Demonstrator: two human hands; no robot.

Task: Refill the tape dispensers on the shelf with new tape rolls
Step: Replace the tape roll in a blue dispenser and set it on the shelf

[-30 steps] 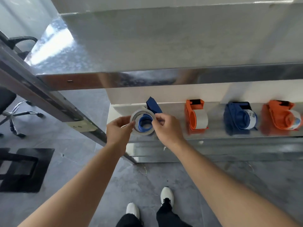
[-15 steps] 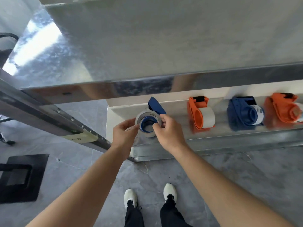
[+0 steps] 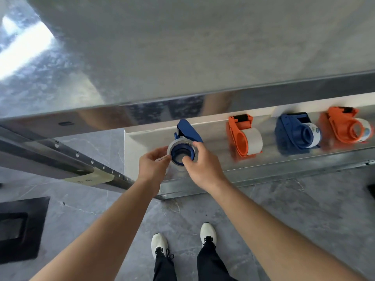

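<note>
A blue tape dispenser point(image 3: 187, 129) is held over the left end of the metal shelf point(image 3: 284, 159), with a clear tape roll point(image 3: 174, 144) seated around its blue hub. My left hand point(image 3: 152, 165) pinches the roll's left edge. From the right, my right hand point(image 3: 203, 165) grips the dispenser and roll, thumb at the hub's opening. Farther right on the shelf stand an orange dispenser point(image 3: 241, 136), a blue dispenser point(image 3: 294, 131) and another orange dispenser point(image 3: 345, 125), each with a tape roll in it.
An upper metal shelf point(image 3: 182, 57) overhangs the lower one. A slotted metal upright point(image 3: 81, 157) runs diagonally at the left. My two white shoes point(image 3: 182, 243) stand on the grey tile floor, and a black mat point(image 3: 18, 230) lies at the lower left.
The view has drifted up and left relative to the shelf. My right thumb has moved onto the hub's opening, and the roll sits deeper on the blue hub. Both hands keep their hold.
</note>
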